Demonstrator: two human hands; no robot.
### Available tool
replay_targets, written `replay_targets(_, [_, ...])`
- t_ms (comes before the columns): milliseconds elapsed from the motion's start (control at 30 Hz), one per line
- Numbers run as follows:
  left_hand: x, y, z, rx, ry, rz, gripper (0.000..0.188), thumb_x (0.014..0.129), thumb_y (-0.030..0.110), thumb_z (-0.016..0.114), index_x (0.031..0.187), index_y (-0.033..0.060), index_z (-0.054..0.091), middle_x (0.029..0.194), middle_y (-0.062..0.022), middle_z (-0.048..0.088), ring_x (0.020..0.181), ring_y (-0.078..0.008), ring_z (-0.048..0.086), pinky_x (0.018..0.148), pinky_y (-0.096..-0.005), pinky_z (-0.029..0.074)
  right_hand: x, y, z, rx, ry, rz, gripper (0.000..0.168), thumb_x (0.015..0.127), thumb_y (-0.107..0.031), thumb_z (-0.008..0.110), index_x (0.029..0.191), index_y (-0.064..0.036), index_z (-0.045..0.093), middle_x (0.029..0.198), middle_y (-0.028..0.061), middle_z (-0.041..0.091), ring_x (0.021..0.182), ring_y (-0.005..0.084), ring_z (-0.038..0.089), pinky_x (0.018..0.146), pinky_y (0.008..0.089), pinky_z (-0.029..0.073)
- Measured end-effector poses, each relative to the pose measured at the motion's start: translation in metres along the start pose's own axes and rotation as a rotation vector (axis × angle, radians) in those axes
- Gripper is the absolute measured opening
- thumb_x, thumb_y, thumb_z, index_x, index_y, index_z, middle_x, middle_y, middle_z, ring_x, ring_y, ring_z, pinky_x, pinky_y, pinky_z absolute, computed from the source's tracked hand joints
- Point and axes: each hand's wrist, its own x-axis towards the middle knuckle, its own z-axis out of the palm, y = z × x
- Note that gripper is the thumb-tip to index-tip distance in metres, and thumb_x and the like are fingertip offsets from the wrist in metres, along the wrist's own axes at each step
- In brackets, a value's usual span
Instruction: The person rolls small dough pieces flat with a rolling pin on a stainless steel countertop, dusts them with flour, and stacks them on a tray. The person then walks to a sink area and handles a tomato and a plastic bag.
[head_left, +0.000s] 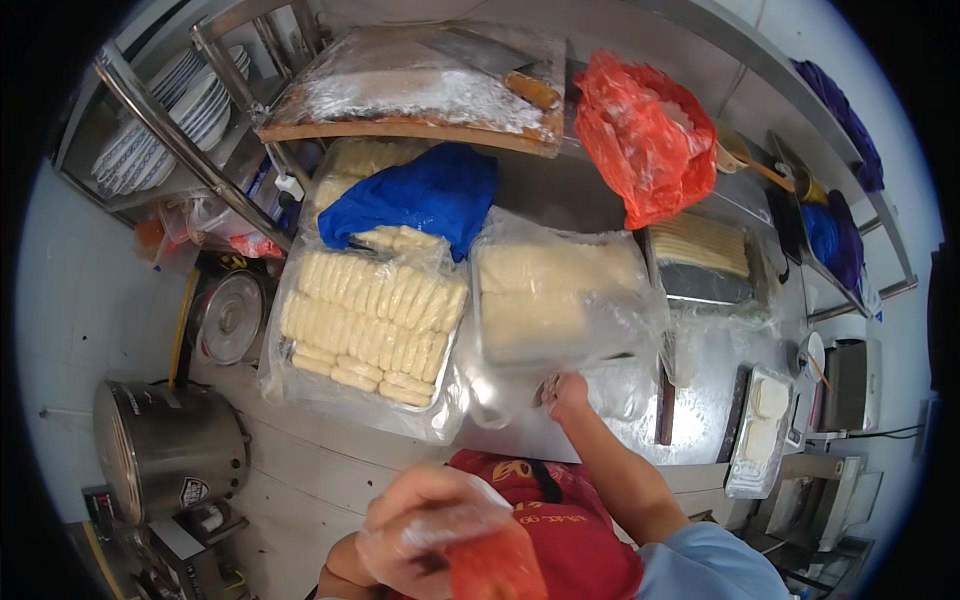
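My left hand (427, 525), blurred and close to the camera, is closed around a red plastic-like item (499, 562) with clear film about it; what the item is stays unclear. Over the table's front edge, my right hand (568, 395) has its fingers curled into the clear plastic film (615, 386) in front of a tray. That metal tray (491, 360) holds flat, pale dough slabs (532, 315) under film, its front side blurred. To its left, a film-covered tray (442, 390) is packed with rows of pale dough pieces (367, 319). A blue cloth (427, 191) lies over more dough behind.
At the back, a floured wooden board (420, 90) carries a cleaver (480, 51). A red plastic bag (645, 135) stands right of it. Another tray (709, 289) holds dough strips. Shelved plates (172, 112) and a steel drum (169, 450) are on the left.
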Motion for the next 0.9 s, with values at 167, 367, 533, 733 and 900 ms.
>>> replay_targets(167, [-0.002,0.054,0.039,-0.693,0.088,-0.748,0.023,0.075,-0.007,0.084,0.094,-0.0036,0.071,0.1,-0.0213,0.072,0.093,-0.0316,0.073,0.084,-0.0406,0.06,-0.059,0.001,-0.042,-0.551,-0.221,0.128,0.023,0.099,-0.024,0.06,0.084,-0.007,0.06,0.06,0.0036,0.05,0.044,0.0133,0.04,0.04,0.0276,0.028])
replay_targets(367, [0.041,0.088,0.075,-0.385,-0.084,-0.71,0.019,0.083,-0.003,0.079,0.099,-0.005,0.07,0.107,-0.0198,0.07,0.094,-0.026,0.072,0.086,-0.0338,0.057,-0.092,-0.066,-0.095,-0.725,-0.341,-0.049,0.025,0.1,-0.025,0.063,0.093,-0.001,0.064,0.062,0.0012,0.05,0.044,0.0105,0.04,0.041,0.0263,0.029])
replay_targets(533, [0.037,0.042,0.121,-0.229,-0.113,0.362,0.027,0.082,0.002,0.079,0.106,-0.0075,0.072,0.117,-0.0231,0.06,0.093,-0.0303,0.07,0.082,-0.0335,0.057,-0.093,-0.094,-0.111,-0.666,-0.328,-0.082,0.023,0.101,-0.024,0.062,0.095,-0.002,0.063,0.062,-0.0004,0.047,0.045,0.0091,0.038,0.041,0.0259,0.028])
replay_targets(733, [0.043,0.047,0.143,-0.186,-0.112,0.459,0.025,0.079,0.0,0.082,0.103,-0.0054,0.073,0.115,-0.0212,0.06,0.093,-0.0278,0.07,0.08,-0.0331,0.057,-0.085,-0.094,-0.133,-0.718,-0.331,-0.106,0.024,0.1,-0.026,0.064,0.094,-0.004,0.064,0.065,-0.001,0.048,0.046,0.0084,0.038,0.042,0.0241,0.028])
replay_targets(900, [0.033,0.059,0.148,-0.434,-0.063,0.229,0.02,0.087,-0.003,0.072,0.107,-0.0058,0.07,0.114,-0.0253,0.061,0.093,-0.0289,0.07,0.078,-0.0328,0.057,-0.092,-0.085,-0.13,-0.836,-0.305,-0.174,0.024,0.099,-0.027,0.065,0.091,-0.004,0.064,0.065,-0.0011,0.048,0.046,0.0082,0.038,0.042,0.0249,0.028])
